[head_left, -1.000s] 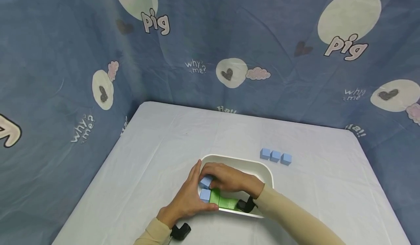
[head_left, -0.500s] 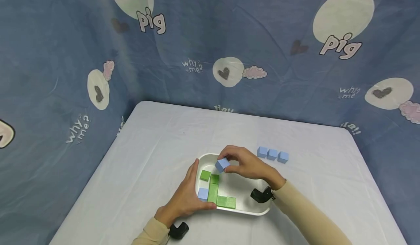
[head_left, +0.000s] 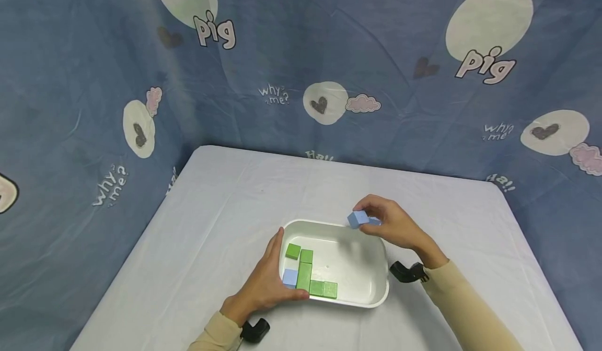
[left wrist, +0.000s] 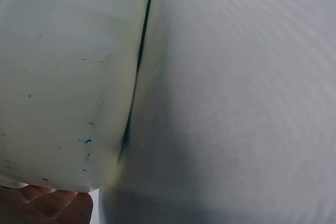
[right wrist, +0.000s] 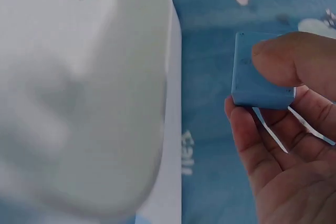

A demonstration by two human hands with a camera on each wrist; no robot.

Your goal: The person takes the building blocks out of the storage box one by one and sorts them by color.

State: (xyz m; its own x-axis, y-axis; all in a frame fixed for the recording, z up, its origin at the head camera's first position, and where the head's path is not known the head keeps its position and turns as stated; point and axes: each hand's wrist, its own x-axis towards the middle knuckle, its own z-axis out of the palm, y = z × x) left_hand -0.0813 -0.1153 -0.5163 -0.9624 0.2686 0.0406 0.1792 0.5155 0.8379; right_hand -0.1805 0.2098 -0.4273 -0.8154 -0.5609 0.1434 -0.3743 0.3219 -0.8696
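Observation:
A white tray [head_left: 348, 303] stands on the table, its outer wall filling the left of the left wrist view. My left hand [head_left: 265, 283] holds the tray's near left corner, thumb along the front rim and fingers up the left side. Inside are several green blocks [head_left: 303, 275] along the left and front, and a blue cube [head_left: 290, 277] by the left hand. My right hand [head_left: 392, 224] pinches another blue cube [right wrist: 262, 72] between thumb and fingers, out past the tray's back right corner. Behind that hand a further blue block [head_left: 374, 221] peeks out.
A white cloth covers the table [head_left: 244, 199]. Blue printed fabric [head_left: 282, 53] hangs behind it and on the left. A black wrist camera [head_left: 406, 272] sits below my right wrist, beside the tray's right side.
My right hand has lifted the blue cube from the tray's left end and carried it right, past the back rim. A green block there is uncovered. My left hand stays on the tray.

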